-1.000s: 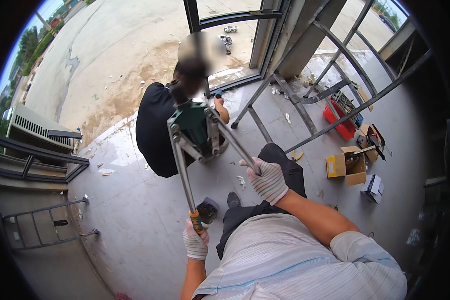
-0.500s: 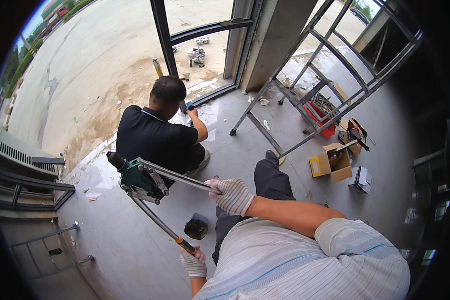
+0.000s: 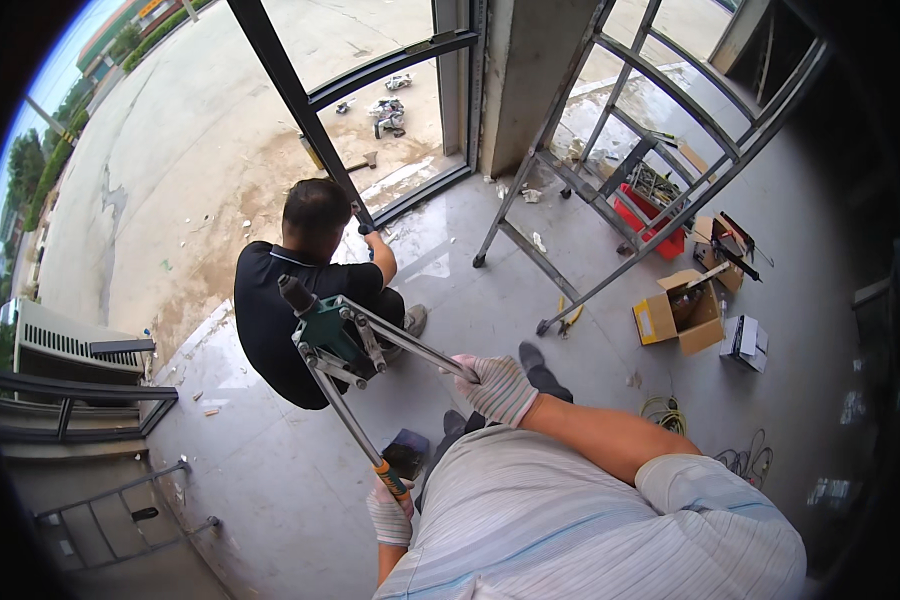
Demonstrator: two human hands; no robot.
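Both my hands wear striped work gloves and grip a long-handled hand riveter (image 3: pixel 335 335) with a green head and a dark cylinder at its end. My right hand (image 3: pixel 498 387) is closed round one metal arm near its end. Lower down, my left hand (image 3: pixel 390 512) is wrapped round the orange-and-green grip of the other arm. The arms are spread apart, and the head points away to the upper left. Beyond it, a co-worker in a dark shirt (image 3: pixel 270 270) crouches by the dark metal door frame (image 3: pixel 315 130), with one hand at its lower part.
A metal ladder (image 3: pixel 650 190) stands to the right over a red bin (image 3: pixel 650 215) of tools. Open cardboard boxes (image 3: pixel 655 318), a white box (image 3: pixel 745 342) and coiled cable (image 3: pixel 665 412) lie on the floor. A dark container (image 3: pixel 407 450) sits near my left hand.
My view has shifted. The riveter's head has swung right and now overlaps the co-worker's back; its arms are closer together. Both hands keep their hold. The co-worker still crouches at the frame.
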